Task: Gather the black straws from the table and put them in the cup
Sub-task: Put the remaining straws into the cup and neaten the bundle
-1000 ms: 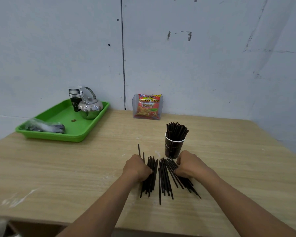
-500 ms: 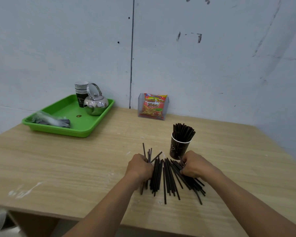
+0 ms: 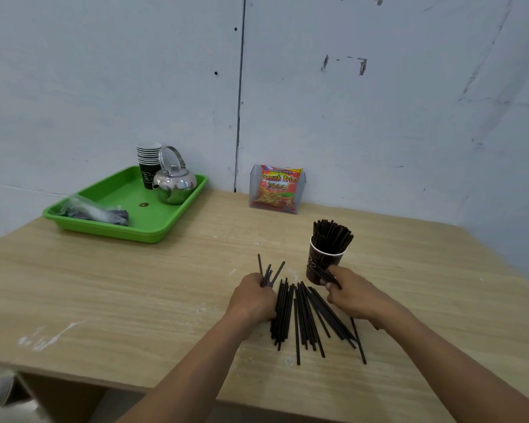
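Several loose black straws [image 3: 306, 319] lie fanned out on the wooden table [image 3: 135, 294] between my hands. Just behind them stands a dark paper cup [image 3: 321, 264] with a white rim, full of upright black straws [image 3: 332, 235]. My left hand [image 3: 252, 297] sits on the left edge of the pile, its fingers closed on a few straws whose tips stick out past the knuckles. At the pile's right edge my right hand [image 3: 353, 296] pinches a small bunch of straws right in front of the cup.
A green tray [image 3: 119, 230] at the back left holds a stack of paper cups [image 3: 148, 163], a steel kettle [image 3: 174, 181] and a plastic bag [image 3: 95, 210]. A clear box with a snack packet [image 3: 277, 189] stands against the wall. The table's front edge is close below my forearms.
Both hands have closed on straws at the pile's edges. The tips in my left hand now stick up, and my right hand has lifted a bunch toward the cup's base.
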